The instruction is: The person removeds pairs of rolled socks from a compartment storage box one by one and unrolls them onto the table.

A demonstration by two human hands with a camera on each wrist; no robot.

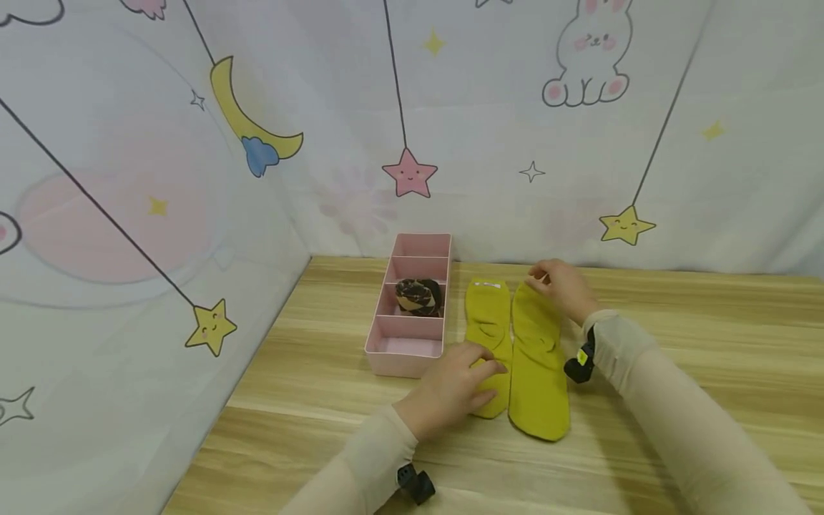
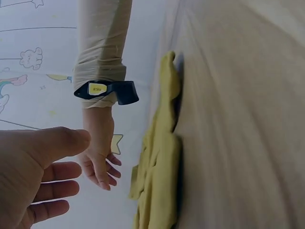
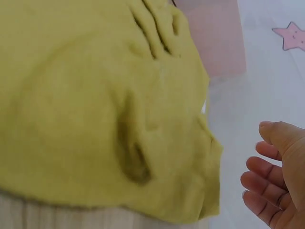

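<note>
Two yellow socks lie flat side by side on the table, the left sock and the right sock. My left hand hovers over the lower part of the left sock and hides some of it; its loosely bent fingers hold nothing in the left wrist view. Near the top end of the right sock is my right hand. In the right wrist view that hand stands apart from the sock cuff, fingers relaxed. A small white label shows at the left sock's top.
Left of the socks stands a pink box divided into compartments. One compartment contains a rolled dark, tan-patterned cloth bundle. A white curtain with cartoon prints hangs behind and left of the wooden table.
</note>
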